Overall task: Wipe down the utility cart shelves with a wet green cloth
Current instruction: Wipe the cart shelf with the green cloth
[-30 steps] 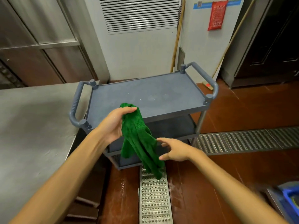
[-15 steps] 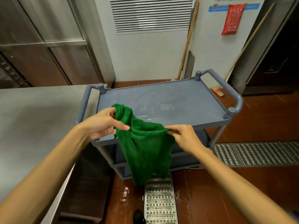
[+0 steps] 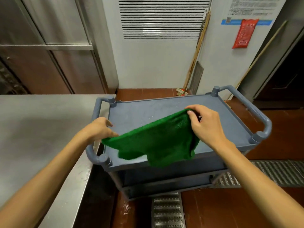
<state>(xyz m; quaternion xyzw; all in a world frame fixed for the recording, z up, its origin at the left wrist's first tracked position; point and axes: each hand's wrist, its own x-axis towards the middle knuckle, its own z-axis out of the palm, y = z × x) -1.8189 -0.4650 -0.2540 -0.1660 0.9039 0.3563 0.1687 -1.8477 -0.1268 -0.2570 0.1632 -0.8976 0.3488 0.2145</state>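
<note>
Above the cart's top shelf point(image 3: 172, 111), green cloth point(image 3: 154, 142), pinched by left hand point(image 3: 98, 129), right hand point(image 3: 205, 124)

A single head-worn camera looks forward and steeply down from close range, with the left hand point(image 3: 98, 129) and right hand point(image 3: 205, 127) mid-frame and the cart point(image 3: 164, 111) just beyond and beneath them.

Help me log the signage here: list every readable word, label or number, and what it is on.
Nothing is legible enough to quote.
White wall notice: printed lines, too small.
Blue strip below it: blurred.
Red pouch: markings blurred.
The cart and green cloth: no lettering seen.
</note>
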